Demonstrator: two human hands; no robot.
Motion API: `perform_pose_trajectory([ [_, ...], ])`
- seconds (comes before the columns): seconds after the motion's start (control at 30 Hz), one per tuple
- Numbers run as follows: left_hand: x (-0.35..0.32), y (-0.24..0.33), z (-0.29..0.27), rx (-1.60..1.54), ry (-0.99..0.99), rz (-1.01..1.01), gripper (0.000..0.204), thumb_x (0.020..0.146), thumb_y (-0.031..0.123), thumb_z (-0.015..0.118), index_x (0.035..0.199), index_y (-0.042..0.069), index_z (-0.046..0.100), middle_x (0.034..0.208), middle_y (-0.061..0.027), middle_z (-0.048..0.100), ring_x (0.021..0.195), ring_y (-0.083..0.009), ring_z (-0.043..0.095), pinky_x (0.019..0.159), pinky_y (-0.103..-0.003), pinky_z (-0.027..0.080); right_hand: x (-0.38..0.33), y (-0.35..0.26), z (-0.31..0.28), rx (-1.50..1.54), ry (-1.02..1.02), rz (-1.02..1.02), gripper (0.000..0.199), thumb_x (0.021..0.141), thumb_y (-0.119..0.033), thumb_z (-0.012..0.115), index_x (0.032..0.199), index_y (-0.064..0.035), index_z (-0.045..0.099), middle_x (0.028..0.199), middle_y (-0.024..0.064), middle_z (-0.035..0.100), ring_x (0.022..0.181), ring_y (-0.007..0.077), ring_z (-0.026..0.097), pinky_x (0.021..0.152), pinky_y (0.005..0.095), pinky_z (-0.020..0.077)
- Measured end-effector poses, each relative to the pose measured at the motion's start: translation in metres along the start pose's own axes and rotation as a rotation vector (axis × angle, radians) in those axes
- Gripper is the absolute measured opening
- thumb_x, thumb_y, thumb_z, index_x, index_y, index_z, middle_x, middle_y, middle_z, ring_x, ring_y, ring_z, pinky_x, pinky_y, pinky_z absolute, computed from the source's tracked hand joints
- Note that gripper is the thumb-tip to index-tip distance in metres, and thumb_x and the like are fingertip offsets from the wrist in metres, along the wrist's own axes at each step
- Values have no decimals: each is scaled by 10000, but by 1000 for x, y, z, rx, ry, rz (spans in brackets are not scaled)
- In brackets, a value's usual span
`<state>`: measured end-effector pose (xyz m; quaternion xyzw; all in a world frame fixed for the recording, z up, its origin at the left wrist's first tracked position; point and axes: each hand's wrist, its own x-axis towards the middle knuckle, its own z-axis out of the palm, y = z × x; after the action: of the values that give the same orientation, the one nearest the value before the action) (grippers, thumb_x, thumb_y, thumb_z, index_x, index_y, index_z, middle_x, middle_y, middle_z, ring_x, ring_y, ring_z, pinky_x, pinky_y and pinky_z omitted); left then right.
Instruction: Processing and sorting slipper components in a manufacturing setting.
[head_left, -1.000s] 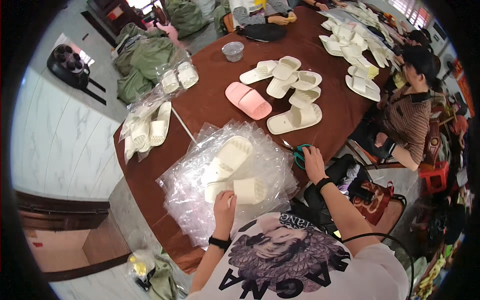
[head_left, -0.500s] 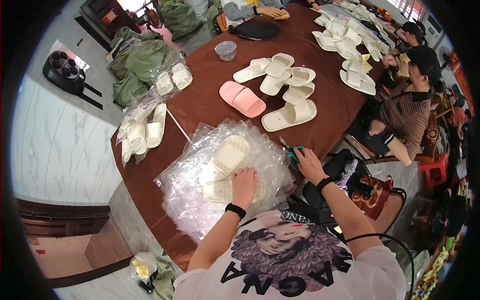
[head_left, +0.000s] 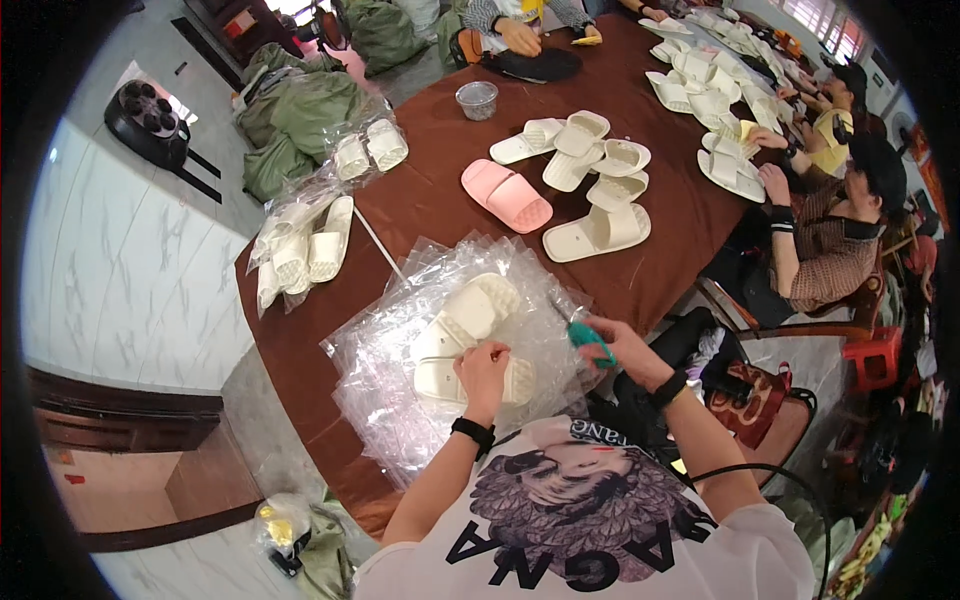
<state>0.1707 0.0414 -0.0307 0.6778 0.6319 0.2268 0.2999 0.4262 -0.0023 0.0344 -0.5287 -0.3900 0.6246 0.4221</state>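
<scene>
A pair of cream slide slippers lies on a heap of clear plastic bags at the table's near side. The far slipper is set slantwise; the near slipper lies under my left hand. That hand is closed, thumb and fingertips pinched together over the near slipper; what they pinch, if anything, is too small to make out. My right hand grips green-handled scissors, the blades pointing away to the far left over the bags' right edge.
Beyond the bags lie a pink slipper and several cream slippers. Bagged slippers rest at the left table edge. A clear tub stands farther back. Co-workers sit along the right side, near a slipper pile; another person's hand is opposite.
My right hand has lifted the scissors and turned them over the bags. My left fingers have drawn into a pinch above the near slipper. The view has shifted slightly.
</scene>
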Motion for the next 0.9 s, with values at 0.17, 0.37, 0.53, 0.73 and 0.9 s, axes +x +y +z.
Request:
perform_pose_trajectory([
  [0.17,1,0,-1,-67,22,-5,76,827,186,651,830,142,713,786,-31,678,902,-202,595,977,-428,302,4,-2,17,-89,-371,227,451,894,-244,665,1258,-33,502,833,10,581,634,70,530,574,217,432],
  [0.37,-4,-1,-2,-68,32,63,73,841,199,648,857,148,698,808,-17,678,925,-210,588,1041,-498,264,17,8,34,-308,-458,325,431,945,-402,592,1226,-87,503,784,2,534,640,70,509,571,222,428],
  [0.53,-9,-8,0,-30,49,138,70,854,201,641,871,155,691,864,-7,677,935,-222,581,1053,-537,253,31,13,44,-297,-415,294,473,932,-450,602,1205,-71,525,725,-2,543,560,79,503,507,230,408],
  [0.73,-7,-9,-1,-71,59,143,63,853,191,638,875,157,686,869,0,676,930,-217,584,1034,-519,275,35,18,41,-230,-415,180,451,945,-433,590,1181,-53,532,726,0,535,553,70,491,499,229,394],
  [0.9,-6,-10,0,-144,107,139,52,845,181,644,868,153,681,855,0,674,924,-218,585,1006,-498,302,18,-2,39,-343,-416,282,445,962,-439,555,1179,-52,520,734,-14,522,578,59,491,516,219,396],
])
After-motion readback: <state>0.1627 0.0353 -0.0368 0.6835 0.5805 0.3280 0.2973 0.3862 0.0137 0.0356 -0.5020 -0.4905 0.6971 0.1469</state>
